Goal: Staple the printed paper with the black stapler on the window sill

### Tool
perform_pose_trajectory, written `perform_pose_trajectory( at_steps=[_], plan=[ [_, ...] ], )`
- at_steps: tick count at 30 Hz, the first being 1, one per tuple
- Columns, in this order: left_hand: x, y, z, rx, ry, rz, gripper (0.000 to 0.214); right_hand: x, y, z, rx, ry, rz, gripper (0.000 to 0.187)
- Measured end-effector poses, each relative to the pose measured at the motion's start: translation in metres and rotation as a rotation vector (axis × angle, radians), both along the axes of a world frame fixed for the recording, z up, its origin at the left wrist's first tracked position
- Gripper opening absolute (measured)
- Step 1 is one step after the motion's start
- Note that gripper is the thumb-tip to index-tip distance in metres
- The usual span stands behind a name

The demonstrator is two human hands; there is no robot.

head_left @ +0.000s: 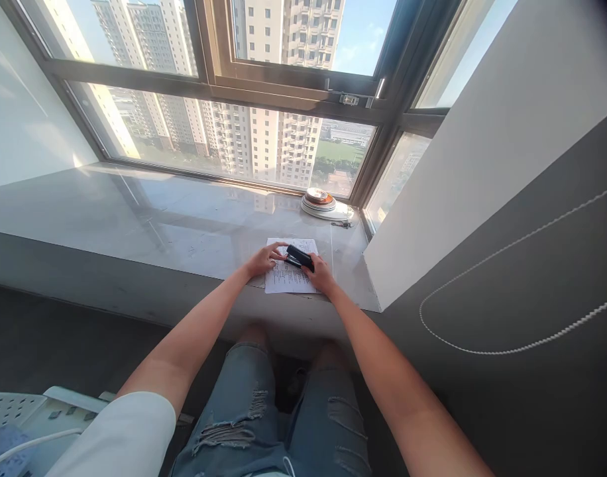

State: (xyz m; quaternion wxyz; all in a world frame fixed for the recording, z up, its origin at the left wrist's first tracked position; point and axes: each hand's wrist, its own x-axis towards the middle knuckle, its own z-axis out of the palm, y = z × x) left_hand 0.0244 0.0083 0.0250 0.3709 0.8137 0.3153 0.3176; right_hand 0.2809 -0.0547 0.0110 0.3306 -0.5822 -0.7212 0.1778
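Note:
A black stapler is held just above printed sheets of paper on the window ledge. My right hand is wrapped round its rear end. From the other side my left hand reaches to its front end, thumb and fingers closing on the lower part there. The stapler's top and base are spread apart at the front. Whether a staple strip sits inside is too small to make out. The paper lies flat under both hands, close to the ledge's front edge.
Behind the paper, a round stack of lids or dishes stands by the window frame, with a small dark object beside it. A white beaded cord hangs at the right. A pale plastic basket is at the lower left.

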Motion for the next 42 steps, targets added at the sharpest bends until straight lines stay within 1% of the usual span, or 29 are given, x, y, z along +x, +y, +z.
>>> perform_pose_trajectory(
  at_steps=[1,2,4,6,7,9,12,14,16,20,23,25,27,29,30,31,33,37,39,42],
  plan=[
    [0.001,0.001,-0.002,0.014,0.015,0.036,0.078,-0.001,-0.001,0.001,0.002,-0.004,-0.002,0.031],
    [0.003,0.002,-0.003,0.042,0.035,0.098,0.072,-0.002,-0.002,0.002,0.004,-0.003,-0.001,0.030],
    [0.003,0.003,-0.007,0.120,0.097,0.279,0.056,-0.004,-0.009,0.004,0.004,0.001,0.003,0.028],
    [-0.005,0.004,-0.010,0.201,0.205,0.450,0.045,-0.006,-0.022,0.003,0.002,-0.003,-0.010,0.027],
    [-0.012,0.005,-0.011,0.234,0.273,0.499,0.041,-0.006,-0.031,0.002,0.001,-0.009,-0.028,0.027],
    [-0.032,0.005,-0.012,0.274,0.408,0.514,0.037,-0.002,-0.052,-0.001,0.005,-0.016,-0.081,0.029],
    [-0.064,0.001,-0.011,0.272,0.545,0.441,0.040,0.015,-0.079,-0.006,0.018,0.000,-0.144,0.031],
    [-0.078,-0.002,-0.009,0.257,0.587,0.415,0.044,0.031,-0.088,-0.007,0.011,0.001,-0.201,0.033],
    [-0.082,-0.005,-0.007,0.246,0.615,0.432,0.046,0.046,-0.089,-0.007,0.012,0.003,-0.252,0.034],
    [-0.076,-0.007,-0.006,0.246,0.655,0.473,0.048,0.065,-0.076,-0.001,-0.004,-0.003,-0.301,0.036],
    [-0.075,-0.006,-0.007,0.252,0.632,0.480,0.047,0.075,-0.067,0.010,-0.027,0.012,-0.276,0.040],
    [-0.076,-0.005,-0.008,0.256,0.617,0.484,0.046,0.084,-0.060,0.019,0.046,0.081,-0.277,0.041],
    [-0.077,-0.004,-0.008,0.262,0.626,0.486,0.045,0.095,-0.050,0.028,0.141,0.149,-0.348,0.046],
    [-0.078,-0.004,-0.007,0.262,0.651,0.483,0.046,0.104,-0.035,0.033,0.182,0.141,-0.410,0.044],
    [-0.078,-0.005,-0.006,0.255,0.666,0.477,0.047,0.107,-0.025,0.035,0.177,0.101,-0.408,0.039],
    [-0.078,-0.005,-0.004,0.245,0.683,0.470,0.049,0.109,-0.015,0.034,0.164,0.043,-0.380,0.037],
    [-0.078,-0.006,-0.001,0.228,0.713,0.454,0.051,0.108,0.005,0.030,0.122,-0.092,-0.317,0.038],
    [-0.079,-0.007,-0.001,0.238,0.721,0.448,0.051,0.093,0.032,0.014,-0.087,-0.349,-0.234,0.047],
    [-0.080,-0.005,-0.003,0.252,0.695,0.451,0.049,0.082,0.040,0.007,-0.166,-0.409,-0.219,0.049],
    [-0.084,0.000,-0.008,0.243,0.624,0.473,0.045,0.059,0.052,0.003,-0.194,-0.451,-0.227,0.050]
  ],
)
